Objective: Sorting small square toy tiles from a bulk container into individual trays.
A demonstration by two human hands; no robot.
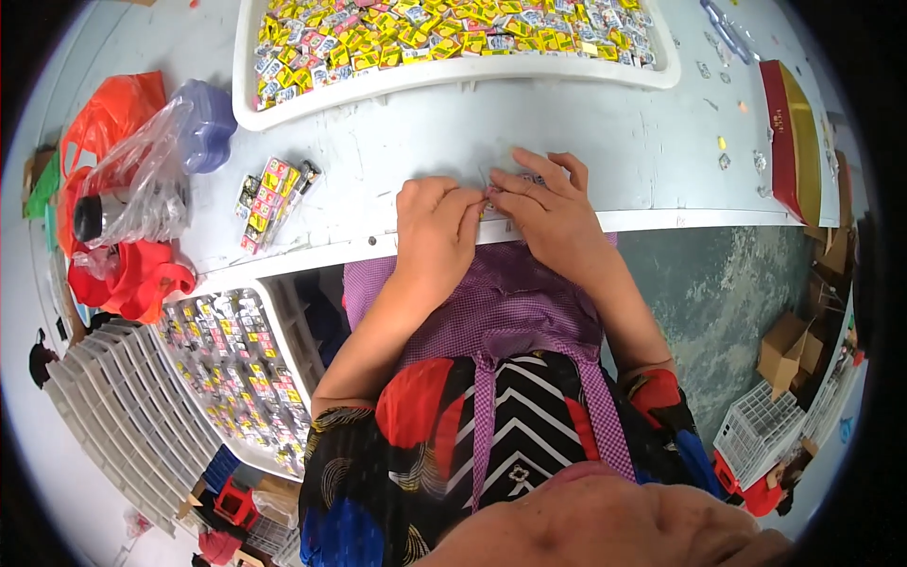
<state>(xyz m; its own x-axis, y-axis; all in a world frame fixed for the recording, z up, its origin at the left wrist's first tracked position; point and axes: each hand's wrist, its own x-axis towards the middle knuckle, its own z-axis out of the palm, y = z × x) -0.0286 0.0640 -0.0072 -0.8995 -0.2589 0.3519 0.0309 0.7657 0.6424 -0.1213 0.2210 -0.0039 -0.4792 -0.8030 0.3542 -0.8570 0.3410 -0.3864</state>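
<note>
Both of my hands meet at the table's front edge, over a few small printed pieces [490, 214] that are mostly hidden beneath the fingers. My left hand [433, 215] is closed, with thumb and fingertips pressed together at the pieces. My right hand [551, 203] is bent over the same spot, its thumb and a finger meeting there while the other fingers arch up a little apart. To the left of my hands lies a clear-wrapped stack of small yellow, pink and black boxes [270, 201].
A white tray [378, 90] heaped with small yellow, pink and white boxes stands at the back. Plastic bags [142, 180] lie at the left, a red-and-gold box [792, 142] at the right. Below left, another white tray [283, 345] holds wrapped packs beside stacked trays [123, 406].
</note>
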